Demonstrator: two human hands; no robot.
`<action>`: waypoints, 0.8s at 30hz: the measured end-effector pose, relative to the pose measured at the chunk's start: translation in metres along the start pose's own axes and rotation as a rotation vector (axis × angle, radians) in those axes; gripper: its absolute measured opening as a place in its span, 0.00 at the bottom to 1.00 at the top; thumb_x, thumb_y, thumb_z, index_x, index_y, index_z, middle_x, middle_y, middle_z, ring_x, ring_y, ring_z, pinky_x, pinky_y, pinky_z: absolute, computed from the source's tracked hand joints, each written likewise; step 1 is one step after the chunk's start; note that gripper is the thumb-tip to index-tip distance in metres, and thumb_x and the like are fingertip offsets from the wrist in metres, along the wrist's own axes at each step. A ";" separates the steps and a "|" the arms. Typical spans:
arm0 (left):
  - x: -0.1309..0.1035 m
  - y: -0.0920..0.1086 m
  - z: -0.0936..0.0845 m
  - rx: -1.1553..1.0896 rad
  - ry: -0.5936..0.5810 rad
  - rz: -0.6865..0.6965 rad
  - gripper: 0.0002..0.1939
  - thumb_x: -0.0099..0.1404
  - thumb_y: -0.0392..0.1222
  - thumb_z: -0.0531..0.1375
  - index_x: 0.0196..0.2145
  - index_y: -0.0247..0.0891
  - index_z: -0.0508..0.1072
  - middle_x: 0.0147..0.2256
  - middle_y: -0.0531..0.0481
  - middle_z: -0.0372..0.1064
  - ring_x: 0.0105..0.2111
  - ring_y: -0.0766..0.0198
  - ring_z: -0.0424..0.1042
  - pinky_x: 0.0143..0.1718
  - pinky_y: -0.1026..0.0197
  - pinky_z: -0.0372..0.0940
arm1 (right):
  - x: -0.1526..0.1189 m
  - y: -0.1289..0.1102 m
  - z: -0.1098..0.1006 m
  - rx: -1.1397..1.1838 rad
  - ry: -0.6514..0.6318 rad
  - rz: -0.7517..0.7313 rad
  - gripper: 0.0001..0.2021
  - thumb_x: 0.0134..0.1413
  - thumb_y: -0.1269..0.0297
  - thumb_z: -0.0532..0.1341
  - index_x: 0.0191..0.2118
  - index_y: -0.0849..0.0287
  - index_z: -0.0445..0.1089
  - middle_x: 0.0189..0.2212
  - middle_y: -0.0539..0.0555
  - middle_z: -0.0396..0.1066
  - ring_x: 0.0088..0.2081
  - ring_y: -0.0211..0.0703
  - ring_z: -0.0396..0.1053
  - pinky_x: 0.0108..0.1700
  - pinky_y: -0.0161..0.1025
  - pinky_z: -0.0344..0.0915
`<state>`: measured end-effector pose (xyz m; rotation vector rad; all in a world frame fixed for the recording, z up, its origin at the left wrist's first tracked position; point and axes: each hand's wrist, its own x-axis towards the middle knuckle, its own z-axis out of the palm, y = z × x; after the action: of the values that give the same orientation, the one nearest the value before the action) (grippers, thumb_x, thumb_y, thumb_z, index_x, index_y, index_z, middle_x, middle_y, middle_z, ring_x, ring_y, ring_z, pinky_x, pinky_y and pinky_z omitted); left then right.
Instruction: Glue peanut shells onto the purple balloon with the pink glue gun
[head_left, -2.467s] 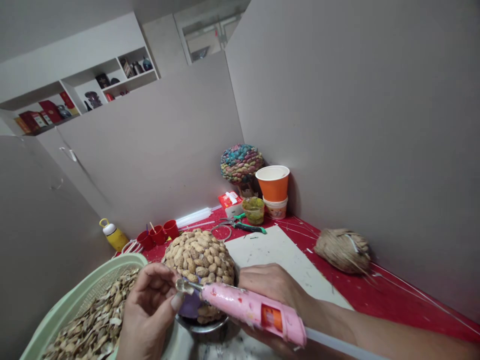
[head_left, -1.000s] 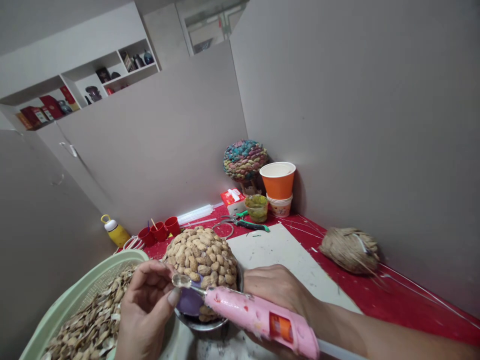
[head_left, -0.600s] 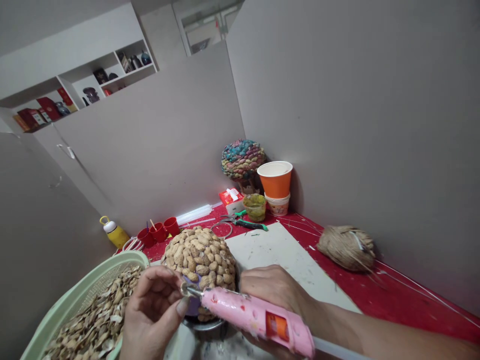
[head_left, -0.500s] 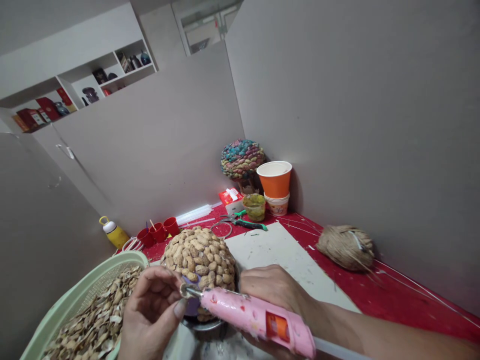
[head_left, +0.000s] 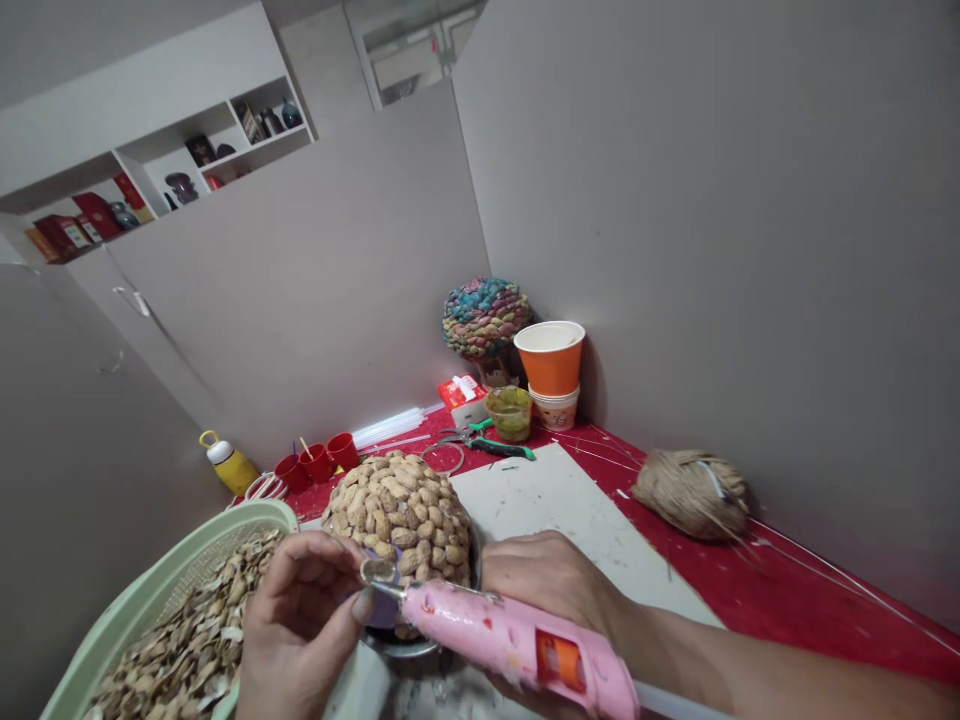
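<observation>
Between thumb and fingertips, my left hand (head_left: 304, 615) pinches a small peanut shell (head_left: 377, 570), its hollow side showing. My right hand (head_left: 559, 590) is wrapped round a pink glue gun (head_left: 502, 635), whose metal nozzle points left at the shell; a clear glue stick comes out of its back end. Behind both hands is a dome (head_left: 405, 505) covered in peanut shells, resting in a metal bowl (head_left: 409, 648). A purple patch of its surface shows bare near the shell.
A green basket (head_left: 112, 620) of shells stands at the left. Behind are red cups (head_left: 316, 463), pliers (head_left: 499, 448), a tub (head_left: 510, 413), an orange cup (head_left: 551, 358) and a colourful shell tree (head_left: 486, 318). A twine ball (head_left: 691, 493) lies right of the pale board (head_left: 555, 500).
The shell in my left hand has tilted, showing more of its hollow. The glue gun's nozzle has dropped slightly relative to the shell, and its body has shifted a little right and down.
</observation>
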<state>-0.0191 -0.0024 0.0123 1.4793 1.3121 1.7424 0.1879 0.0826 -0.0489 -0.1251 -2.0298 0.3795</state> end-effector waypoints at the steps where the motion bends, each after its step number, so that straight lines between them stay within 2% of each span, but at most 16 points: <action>1: -0.001 0.000 -0.001 0.009 -0.004 0.017 0.14 0.50 0.38 0.73 0.33 0.39 0.75 0.31 0.50 0.75 0.31 0.63 0.75 0.34 0.68 0.71 | -0.001 0.001 0.000 0.003 -0.009 0.006 0.16 0.56 0.60 0.56 0.25 0.56 0.47 0.19 0.44 0.51 0.20 0.34 0.46 0.22 0.36 0.41; 5: -0.002 -0.001 -0.004 0.035 -0.022 0.085 0.12 0.54 0.37 0.71 0.35 0.42 0.75 0.33 0.51 0.75 0.33 0.66 0.76 0.35 0.69 0.72 | -0.004 0.003 0.000 -0.006 -0.024 0.026 0.15 0.55 0.61 0.55 0.24 0.56 0.46 0.19 0.44 0.50 0.20 0.34 0.47 0.22 0.36 0.41; 11: -0.002 -0.002 -0.004 0.056 -0.037 0.117 0.11 0.56 0.35 0.70 0.37 0.42 0.74 0.34 0.52 0.76 0.34 0.66 0.77 0.38 0.69 0.73 | -0.002 0.000 -0.004 -0.022 -0.054 0.063 0.15 0.53 0.62 0.56 0.24 0.55 0.46 0.18 0.44 0.52 0.20 0.34 0.48 0.22 0.37 0.41; 18: -0.003 -0.002 -0.003 0.075 -0.004 0.152 0.11 0.56 0.34 0.70 0.36 0.43 0.75 0.35 0.52 0.77 0.34 0.66 0.78 0.38 0.69 0.73 | 0.004 -0.003 -0.007 -0.035 -0.051 0.046 0.15 0.53 0.64 0.56 0.23 0.55 0.46 0.18 0.44 0.51 0.20 0.34 0.47 0.21 0.36 0.41; 24: -0.002 0.000 -0.004 0.061 0.035 0.153 0.12 0.54 0.34 0.71 0.35 0.42 0.75 0.34 0.52 0.77 0.33 0.66 0.78 0.37 0.69 0.73 | 0.002 -0.002 -0.006 -0.070 -0.067 0.045 0.15 0.54 0.63 0.56 0.24 0.56 0.46 0.18 0.44 0.51 0.20 0.33 0.48 0.22 0.36 0.42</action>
<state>-0.0222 -0.0048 0.0115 1.6278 1.3111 1.8462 0.1927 0.0826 -0.0441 -0.2042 -2.1098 0.3444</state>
